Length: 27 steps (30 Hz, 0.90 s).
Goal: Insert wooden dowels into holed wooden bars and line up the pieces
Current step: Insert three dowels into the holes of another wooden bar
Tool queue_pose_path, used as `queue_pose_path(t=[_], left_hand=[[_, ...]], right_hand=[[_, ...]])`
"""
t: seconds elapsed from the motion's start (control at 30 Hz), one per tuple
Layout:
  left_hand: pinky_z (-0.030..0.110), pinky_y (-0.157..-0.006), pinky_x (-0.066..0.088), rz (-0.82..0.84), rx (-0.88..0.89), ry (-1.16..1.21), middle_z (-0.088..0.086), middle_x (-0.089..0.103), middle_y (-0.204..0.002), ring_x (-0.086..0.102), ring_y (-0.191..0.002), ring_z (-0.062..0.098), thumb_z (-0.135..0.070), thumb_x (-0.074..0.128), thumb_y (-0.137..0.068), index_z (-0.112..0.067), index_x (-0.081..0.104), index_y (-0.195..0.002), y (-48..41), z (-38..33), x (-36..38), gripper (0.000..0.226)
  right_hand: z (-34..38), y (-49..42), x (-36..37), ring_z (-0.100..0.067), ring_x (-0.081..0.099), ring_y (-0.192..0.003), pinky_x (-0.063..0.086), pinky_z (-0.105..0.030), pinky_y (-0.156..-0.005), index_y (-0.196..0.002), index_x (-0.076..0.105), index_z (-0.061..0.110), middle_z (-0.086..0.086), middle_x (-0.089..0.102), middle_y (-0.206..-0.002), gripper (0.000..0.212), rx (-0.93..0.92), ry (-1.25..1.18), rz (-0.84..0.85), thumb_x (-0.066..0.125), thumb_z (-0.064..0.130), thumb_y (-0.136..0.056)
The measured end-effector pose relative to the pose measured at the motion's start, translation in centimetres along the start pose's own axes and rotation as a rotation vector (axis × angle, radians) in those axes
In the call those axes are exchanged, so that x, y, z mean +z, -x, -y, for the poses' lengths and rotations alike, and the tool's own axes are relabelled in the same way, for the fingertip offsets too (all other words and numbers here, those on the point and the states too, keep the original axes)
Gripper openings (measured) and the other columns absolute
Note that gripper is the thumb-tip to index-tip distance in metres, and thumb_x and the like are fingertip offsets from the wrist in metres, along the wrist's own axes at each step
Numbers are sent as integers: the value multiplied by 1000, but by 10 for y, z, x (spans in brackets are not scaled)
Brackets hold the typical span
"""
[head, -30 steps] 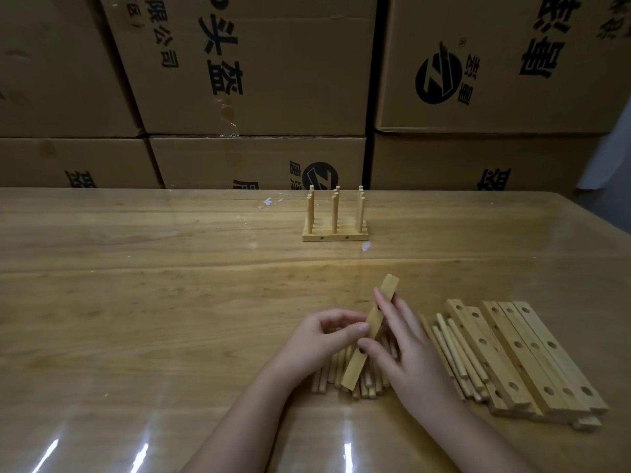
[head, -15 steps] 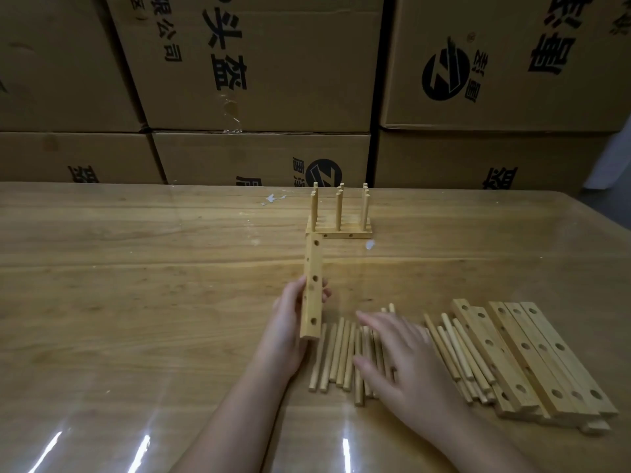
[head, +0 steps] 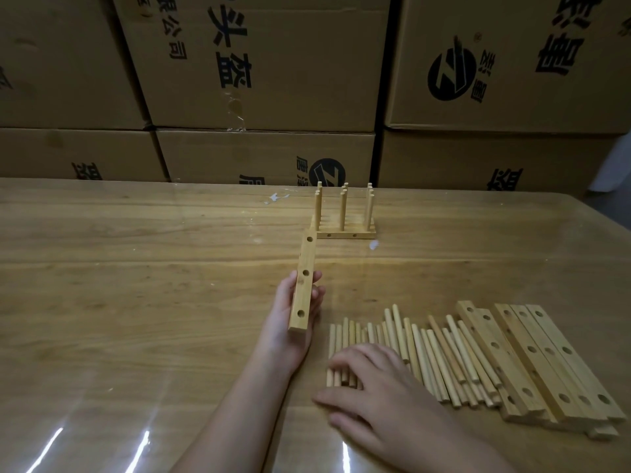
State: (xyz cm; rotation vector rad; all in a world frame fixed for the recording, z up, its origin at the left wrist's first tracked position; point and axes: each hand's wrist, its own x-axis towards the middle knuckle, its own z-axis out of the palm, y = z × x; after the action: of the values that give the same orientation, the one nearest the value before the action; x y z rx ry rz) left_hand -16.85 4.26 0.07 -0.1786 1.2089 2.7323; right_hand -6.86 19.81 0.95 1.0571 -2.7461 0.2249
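The left hand (head: 290, 322) grips a three-holed wooden bar (head: 305, 285), holes facing up, its long axis pointing away from the person. Loose dowels (head: 437, 356) lie just right of the bar, roughly parallel to it, under the flat, straight-fingered right hand (head: 382, 401), the nearer hand.

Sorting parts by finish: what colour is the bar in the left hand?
The bar is pale yellowish wood; head view shows it.

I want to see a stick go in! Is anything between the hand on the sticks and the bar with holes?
Nothing visible is. The right hand rests on the loose dowels; the left hand holds the holed bar just beside them, holes showing.
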Motion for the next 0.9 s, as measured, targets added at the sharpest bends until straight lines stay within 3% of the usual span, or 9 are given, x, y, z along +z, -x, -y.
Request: queue_pose_path(t=[0.1, 0.2, 0.33, 0.47, 0.57, 0.63, 0.7, 0.77, 0.9], left_hand=[[26, -78, 40, -1, -3, -29, -5, 60, -60, 61, -64, 8, -41, 53, -84, -11, 68, -93, -1, 1, -1, 34], [26, -77, 40, 11, 4, -53, -7, 63, -63, 60, -66, 8, -42, 56, -79, -10, 64, -100, -3, 2, -2, 39], [26, -78, 41, 14, 5, -71, -6, 63, -63, 59, -69, 9, -44, 58, -74, -10, 65, -98, -2, 2, -3, 42], [25, -77, 41, 12, 16, -62, -5, 64, -66, 59, -68, 10, -41, 59, -75, -6, 58, -112, -2, 3, -3, 52], [25, -78, 41, 4, 16, -81, -4, 64, -67, 60, -68, 10, -41, 60, -75, -4, 57, -116, -1, 3, -3, 55], [26, -78, 41, -2, 17, -97, -5, 64, -66, 60, -68, 9, -42, 59, -75, -4, 58, -118, -1, 3, -2, 57], [25, -77, 41, -1, 24, -110, -5, 64, -67, 60, -69, 10, -42, 60, -74, -4, 59, -115, -1, 3, -2, 56], [26, -78, 43, 11, 34, -143, -3, 67, -71, 61, -74, 11, -44, 61, -73, -5, 67, -107, -1, 3, -3, 51], [23, -74, 47, 28, 55, -251, -3, 70, -78, 66, -78, 9, -49, 57, -76, -22, 79, -88, 4, 2, -1, 36]], right_hand=[[2, -1, 1, -6, 50, -104, 40, -25, -92, -101, 57, 45, 14, 53, -107, 18, -8, 13, -80, 45, 46, -86], [1, -2, 1, -9, 52, -113, 45, -29, -95, -93, 59, 38, 11, 57, -118, 13, -12, 10, -83, 62, 40, -81], [1, -4, 4, -3, 54, -114, 39, -28, -101, -97, 62, 38, 17, 57, -124, 22, -10, 41, -67, 70, 40, -76], [0, -5, 5, -3, 58, -103, 44, -26, -95, -100, 67, 36, 20, 62, -112, 22, -30, 36, -102, 60, 34, -80], [0, -5, 1, -4, 59, -98, 48, -25, -90, -94, 68, 36, 18, 63, -107, 20, -22, 28, -103, 72, 35, -74], [0, -5, -1, -3, 57, -100, 47, -24, -90, -94, 67, 36, 18, 61, -109, 14, -26, 1, -122, 62, 35, -81], [-1, -4, -3, -5, 55, -104, 45, -24, -90, -99, 66, 33, 18, 59, -116, 21, -16, -77, -176, 47, 35, -88], [-3, -3, -3, -7, 54, -102, 44, -23, -88, -102, 65, 28, 14, 57, -119, 23, -6, -120, -286, 45, 33, -92], [-4, -1, -10, 1, 48, -85, 39, -13, -76, -101, 59, 23, 9, 54, -97, 25, 138, -261, -487, 40, 38, -95]])
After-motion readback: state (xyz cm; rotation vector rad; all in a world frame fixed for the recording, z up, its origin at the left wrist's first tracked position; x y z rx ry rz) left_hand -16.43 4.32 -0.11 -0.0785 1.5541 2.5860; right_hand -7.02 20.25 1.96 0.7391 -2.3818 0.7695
